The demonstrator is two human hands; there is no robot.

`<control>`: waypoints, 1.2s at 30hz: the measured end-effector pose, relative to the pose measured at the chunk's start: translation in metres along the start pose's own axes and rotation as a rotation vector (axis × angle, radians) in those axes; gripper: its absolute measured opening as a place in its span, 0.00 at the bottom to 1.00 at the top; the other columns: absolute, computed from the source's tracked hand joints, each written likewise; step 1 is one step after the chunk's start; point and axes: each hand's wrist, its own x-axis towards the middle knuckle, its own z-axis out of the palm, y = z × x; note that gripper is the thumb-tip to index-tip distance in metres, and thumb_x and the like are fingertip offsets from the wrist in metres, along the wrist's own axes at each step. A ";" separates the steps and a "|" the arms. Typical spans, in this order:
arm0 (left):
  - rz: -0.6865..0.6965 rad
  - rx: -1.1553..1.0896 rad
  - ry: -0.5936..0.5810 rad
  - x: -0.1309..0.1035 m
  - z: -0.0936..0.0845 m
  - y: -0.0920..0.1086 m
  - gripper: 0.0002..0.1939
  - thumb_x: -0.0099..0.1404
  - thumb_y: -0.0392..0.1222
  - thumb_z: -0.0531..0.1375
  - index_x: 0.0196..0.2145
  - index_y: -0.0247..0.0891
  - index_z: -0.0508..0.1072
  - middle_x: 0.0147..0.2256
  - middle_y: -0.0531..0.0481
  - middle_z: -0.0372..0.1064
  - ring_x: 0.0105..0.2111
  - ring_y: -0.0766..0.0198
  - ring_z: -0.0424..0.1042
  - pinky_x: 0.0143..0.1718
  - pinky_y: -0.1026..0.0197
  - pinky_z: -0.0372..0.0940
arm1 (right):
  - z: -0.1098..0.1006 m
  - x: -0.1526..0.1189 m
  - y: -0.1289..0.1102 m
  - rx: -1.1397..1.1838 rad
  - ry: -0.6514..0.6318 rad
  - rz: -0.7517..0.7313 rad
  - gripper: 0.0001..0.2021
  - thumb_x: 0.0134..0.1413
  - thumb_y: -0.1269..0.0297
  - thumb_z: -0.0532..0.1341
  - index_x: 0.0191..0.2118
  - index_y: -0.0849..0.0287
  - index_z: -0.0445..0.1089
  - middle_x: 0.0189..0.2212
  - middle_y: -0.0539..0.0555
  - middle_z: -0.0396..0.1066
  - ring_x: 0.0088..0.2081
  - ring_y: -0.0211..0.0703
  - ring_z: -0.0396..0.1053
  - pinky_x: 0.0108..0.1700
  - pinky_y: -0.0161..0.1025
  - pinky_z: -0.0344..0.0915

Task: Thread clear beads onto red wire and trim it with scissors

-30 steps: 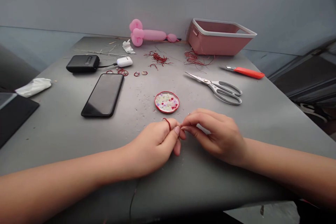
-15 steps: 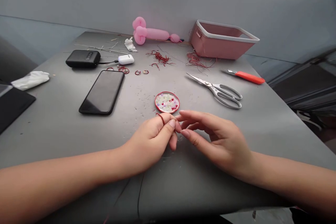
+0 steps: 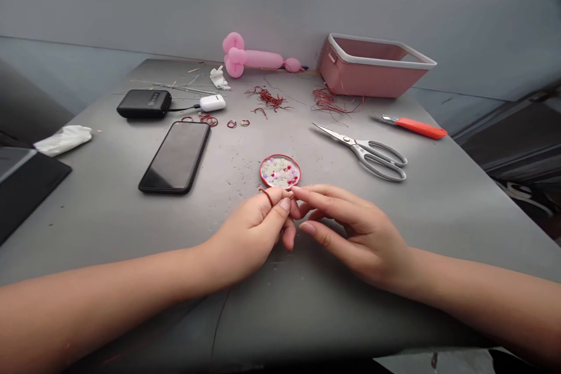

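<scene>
My left hand [image 3: 249, 231] is closed, with thumb and index finger pinching a thin red cord [image 3: 266, 195]. Part of the cord loops over the index finger; the rest is hidden by the fingers. My right hand [image 3: 368, 236] comes in from the other side, its thumb and fingers apart. Its index fingertip touches the spot where the left fingers pinch. Just beyond both hands lies a small round red-rimmed dish [image 3: 262, 177] of white, purple and red beads [image 3: 279, 171].
Scissors [image 3: 362, 149] and an orange-handled cutter [image 3: 421, 127] lie right. A phone [image 3: 175, 156], black power bank [image 3: 144, 104] and white case [image 3: 213, 103] are left. Behind are cord scraps [image 3: 270, 97], small rings [image 3: 231, 124], a pink balloon [image 3: 263, 59] and a pink bin [image 3: 363, 73].
My right index finger has shifted slightly left, against the left fingertips. The left hand keeps its pinch on the cord. The whole view has tilted a little.
</scene>
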 end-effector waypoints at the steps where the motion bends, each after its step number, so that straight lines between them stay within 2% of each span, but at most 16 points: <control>1: 0.005 0.025 -0.007 -0.001 0.000 0.000 0.12 0.73 0.44 0.45 0.33 0.39 0.61 0.21 0.58 0.61 0.17 0.73 0.50 0.19 0.68 0.49 | -0.002 0.002 0.000 -0.007 0.014 0.002 0.18 0.62 0.72 0.58 0.56 0.53 0.69 0.48 0.56 0.73 0.48 0.40 0.73 0.51 0.39 0.72; 5: 0.041 0.183 -0.049 -0.005 0.002 0.000 0.12 0.73 0.45 0.45 0.33 0.39 0.62 0.20 0.59 0.55 0.19 0.70 0.52 0.22 0.66 0.52 | -0.015 0.016 0.011 -0.054 0.074 0.002 0.09 0.62 0.71 0.58 0.45 0.56 0.73 0.39 0.54 0.76 0.40 0.39 0.74 0.44 0.38 0.72; 7: 0.078 0.255 -0.081 -0.007 0.004 0.000 0.13 0.73 0.45 0.45 0.34 0.39 0.62 0.21 0.59 0.54 0.20 0.69 0.52 0.22 0.66 0.52 | -0.023 0.028 0.023 -0.149 0.052 -0.067 0.08 0.62 0.70 0.59 0.45 0.56 0.73 0.37 0.54 0.76 0.39 0.40 0.74 0.43 0.39 0.72; 8: 0.096 0.284 -0.103 -0.008 0.004 0.001 0.13 0.73 0.45 0.44 0.34 0.39 0.62 0.21 0.59 0.53 0.20 0.69 0.52 0.22 0.66 0.53 | -0.025 0.034 0.030 -0.214 0.016 -0.156 0.08 0.62 0.69 0.59 0.45 0.57 0.73 0.39 0.55 0.77 0.41 0.42 0.74 0.46 0.41 0.71; 10: 0.128 0.343 -0.192 -0.007 0.003 0.005 0.12 0.73 0.43 0.45 0.33 0.39 0.62 0.21 0.58 0.54 0.20 0.69 0.53 0.23 0.66 0.54 | -0.028 0.046 0.043 -0.344 -0.157 -0.308 0.13 0.63 0.63 0.59 0.51 0.59 0.71 0.50 0.59 0.74 0.54 0.49 0.69 0.57 0.49 0.65; 11: 0.142 0.373 -0.260 -0.005 0.002 0.007 0.11 0.72 0.42 0.45 0.33 0.39 0.62 0.21 0.58 0.55 0.20 0.69 0.54 0.23 0.66 0.55 | -0.029 0.051 0.048 -0.418 -0.270 -0.340 0.18 0.63 0.60 0.59 0.56 0.59 0.68 0.57 0.60 0.69 0.61 0.53 0.62 0.62 0.53 0.60; 13: 0.166 0.421 -0.405 -0.001 -0.001 0.012 0.10 0.71 0.39 0.46 0.32 0.39 0.62 0.22 0.57 0.57 0.20 0.69 0.56 0.24 0.66 0.56 | -0.028 0.057 0.055 -0.534 -0.457 -0.321 0.27 0.64 0.52 0.56 0.64 0.58 0.59 0.64 0.58 0.59 0.69 0.57 0.48 0.66 0.61 0.48; 15: 0.187 0.431 -0.491 0.003 -0.004 0.016 0.08 0.70 0.38 0.48 0.32 0.39 0.62 0.22 0.57 0.58 0.20 0.70 0.57 0.25 0.67 0.57 | -0.027 0.058 0.060 -0.587 -0.525 -0.253 0.30 0.66 0.49 0.52 0.67 0.59 0.54 0.66 0.58 0.54 0.70 0.59 0.44 0.67 0.65 0.42; 16: 0.196 0.423 -0.506 0.005 -0.005 0.017 0.08 0.69 0.37 0.48 0.32 0.39 0.62 0.22 0.57 0.58 0.20 0.69 0.57 0.25 0.67 0.57 | -0.027 0.058 0.061 -0.588 -0.503 -0.225 0.28 0.67 0.50 0.51 0.66 0.59 0.55 0.66 0.58 0.56 0.69 0.58 0.46 0.66 0.65 0.42; 18: 0.203 0.402 -0.521 0.008 -0.008 0.018 0.08 0.69 0.37 0.48 0.32 0.40 0.62 0.21 0.58 0.58 0.20 0.69 0.57 0.25 0.67 0.58 | -0.029 0.058 0.064 -0.538 -0.385 -0.211 0.23 0.68 0.54 0.49 0.63 0.59 0.61 0.62 0.59 0.63 0.66 0.54 0.56 0.66 0.61 0.48; 21: 0.171 0.358 -0.531 0.011 -0.012 0.019 0.08 0.69 0.38 0.48 0.31 0.40 0.61 0.20 0.58 0.58 0.19 0.69 0.58 0.26 0.67 0.59 | -0.033 0.062 0.065 -0.411 -0.226 -0.222 0.21 0.66 0.56 0.55 0.59 0.61 0.64 0.56 0.61 0.70 0.59 0.49 0.65 0.62 0.51 0.60; 24: 0.120 0.319 -0.538 0.014 -0.015 0.022 0.08 0.69 0.39 0.48 0.31 0.40 0.60 0.22 0.57 0.59 0.20 0.69 0.59 0.25 0.68 0.59 | -0.032 0.069 0.066 -0.363 -0.253 -0.149 0.37 0.54 0.48 0.65 0.63 0.64 0.57 0.58 0.66 0.66 0.60 0.55 0.62 0.60 0.54 0.63; 26: 0.102 0.309 -0.544 0.016 -0.017 0.023 0.08 0.69 0.38 0.48 0.31 0.40 0.60 0.22 0.57 0.58 0.19 0.70 0.58 0.24 0.68 0.58 | -0.027 0.071 0.068 -0.325 -0.291 -0.127 0.42 0.50 0.48 0.68 0.64 0.64 0.53 0.58 0.68 0.65 0.60 0.57 0.62 0.59 0.55 0.64; 29: 0.118 0.306 -0.575 0.018 -0.019 0.022 0.08 0.68 0.37 0.46 0.30 0.40 0.59 0.22 0.56 0.58 0.20 0.69 0.59 0.25 0.68 0.59 | -0.022 0.069 0.073 -0.252 -0.281 -0.165 0.39 0.52 0.52 0.67 0.64 0.64 0.53 0.55 0.67 0.67 0.56 0.55 0.64 0.57 0.53 0.65; 33: 0.160 0.249 -0.629 0.020 -0.019 0.016 0.08 0.68 0.38 0.45 0.30 0.41 0.56 0.26 0.53 0.62 0.25 0.66 0.63 0.29 0.67 0.62 | -0.021 0.065 0.075 -0.289 -0.253 -0.162 0.39 0.50 0.51 0.68 0.62 0.65 0.55 0.53 0.67 0.68 0.55 0.56 0.64 0.56 0.54 0.63; 36: 0.090 0.242 -0.607 0.021 -0.017 0.017 0.08 0.68 0.38 0.45 0.29 0.42 0.55 0.24 0.54 0.59 0.23 0.67 0.60 0.26 0.67 0.60 | -0.022 0.065 0.072 -0.312 -0.263 -0.175 0.38 0.50 0.49 0.67 0.61 0.65 0.56 0.52 0.66 0.69 0.54 0.56 0.64 0.56 0.54 0.61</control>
